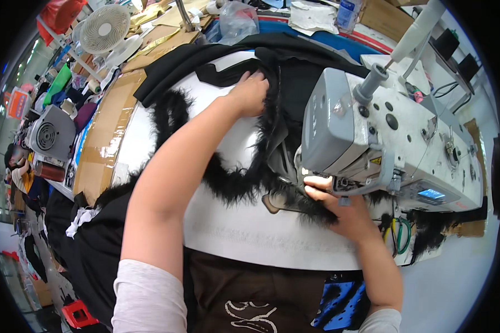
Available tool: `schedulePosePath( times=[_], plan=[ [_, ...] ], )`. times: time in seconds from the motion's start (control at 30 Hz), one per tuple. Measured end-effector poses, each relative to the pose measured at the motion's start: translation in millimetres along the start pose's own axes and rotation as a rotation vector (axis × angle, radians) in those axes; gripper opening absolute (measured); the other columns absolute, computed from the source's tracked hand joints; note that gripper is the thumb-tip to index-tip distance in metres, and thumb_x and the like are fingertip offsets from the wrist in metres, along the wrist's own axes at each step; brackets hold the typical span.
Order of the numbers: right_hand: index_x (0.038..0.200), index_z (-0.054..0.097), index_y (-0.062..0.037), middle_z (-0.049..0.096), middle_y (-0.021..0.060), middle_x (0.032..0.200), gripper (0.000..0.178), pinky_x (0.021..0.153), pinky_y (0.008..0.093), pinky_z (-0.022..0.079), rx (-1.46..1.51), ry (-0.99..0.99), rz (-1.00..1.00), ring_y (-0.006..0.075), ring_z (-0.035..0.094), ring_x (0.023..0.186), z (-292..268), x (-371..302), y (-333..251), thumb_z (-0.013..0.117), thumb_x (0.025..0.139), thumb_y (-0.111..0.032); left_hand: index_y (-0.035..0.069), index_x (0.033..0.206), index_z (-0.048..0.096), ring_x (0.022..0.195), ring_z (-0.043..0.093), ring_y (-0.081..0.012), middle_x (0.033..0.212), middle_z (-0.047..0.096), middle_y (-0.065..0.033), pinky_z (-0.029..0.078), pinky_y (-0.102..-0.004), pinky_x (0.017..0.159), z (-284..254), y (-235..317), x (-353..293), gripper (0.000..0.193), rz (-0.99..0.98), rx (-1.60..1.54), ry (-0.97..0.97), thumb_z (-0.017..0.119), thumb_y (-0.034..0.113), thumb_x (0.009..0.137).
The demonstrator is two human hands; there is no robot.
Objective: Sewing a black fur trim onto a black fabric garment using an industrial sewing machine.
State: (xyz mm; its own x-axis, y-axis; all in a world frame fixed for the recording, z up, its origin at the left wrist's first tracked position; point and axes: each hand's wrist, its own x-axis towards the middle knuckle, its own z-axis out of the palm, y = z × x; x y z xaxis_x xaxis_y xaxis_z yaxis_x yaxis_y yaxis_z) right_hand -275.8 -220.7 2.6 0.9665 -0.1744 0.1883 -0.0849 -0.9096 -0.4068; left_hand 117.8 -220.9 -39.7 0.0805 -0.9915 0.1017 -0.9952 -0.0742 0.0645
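A sewing machine (328, 127) with a white and grey head stands on the right of the white table. Black fabric (300, 89) with a fluffy black fur trim (228, 180) lies across the table and runs in under the machine's needle area. My left hand (251, 94) is stretched to the far part of the piece, its fingers closed on the fabric's edge beside the trim. Close by the needle area, my right hand (341, 211) grips the fur trim, with the index and middle fingertips showing; its thumb is hidden.
Green-handled scissors (400, 236) lie right of my right hand. Taped cardboard (103, 144) borders the table's left side. Behind it stand a white fan (104, 29) and a cluttered bench. A plastic bag (238, 22) sits at the back. Black cloth (94, 250) hangs at lower left.
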Motion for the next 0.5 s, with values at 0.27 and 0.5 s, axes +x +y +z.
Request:
schedulePosePath(
  times=[0.27, 0.5],
  plan=[
    [0.130, 0.065, -0.0140, 0.066, 0.0059, 0.140, 0.079, 0.110, 0.0459, 0.048, 0.115, -0.030, 0.069, 0.0322, 0.061, 0.130, 1.0, 2.4, -1.8, 0.078, 0.056, 0.010, 0.010, 0.109, 0.071, 0.132, 0.055, -0.0349, 0.121, 0.066, -0.0157, 0.033, -0.0518, 0.122, 16.1, 6.4, 41.0, 0.039, 0.096, -0.058, 0.043, 0.076, 0.015, 0.070],
    [0.117, 0.075, -0.0152, 0.066, 0.0090, 0.127, 0.061, 0.094, 0.0495, 0.054, -0.038, -0.055, 0.059, 0.0354, 0.059, 0.123, 19.9, -14.5, 24.2, 0.087, 0.057, -0.016, 0.005, 0.103, 0.079, 0.093, 0.073, -0.0387, 0.102, 0.076, -0.0198, 0.058, -0.0473, 0.088, -117.2, 27.9, -6.1, 0.025, -0.172, 0.272, -0.229, 0.069, 0.027, 0.094]
  ],
)
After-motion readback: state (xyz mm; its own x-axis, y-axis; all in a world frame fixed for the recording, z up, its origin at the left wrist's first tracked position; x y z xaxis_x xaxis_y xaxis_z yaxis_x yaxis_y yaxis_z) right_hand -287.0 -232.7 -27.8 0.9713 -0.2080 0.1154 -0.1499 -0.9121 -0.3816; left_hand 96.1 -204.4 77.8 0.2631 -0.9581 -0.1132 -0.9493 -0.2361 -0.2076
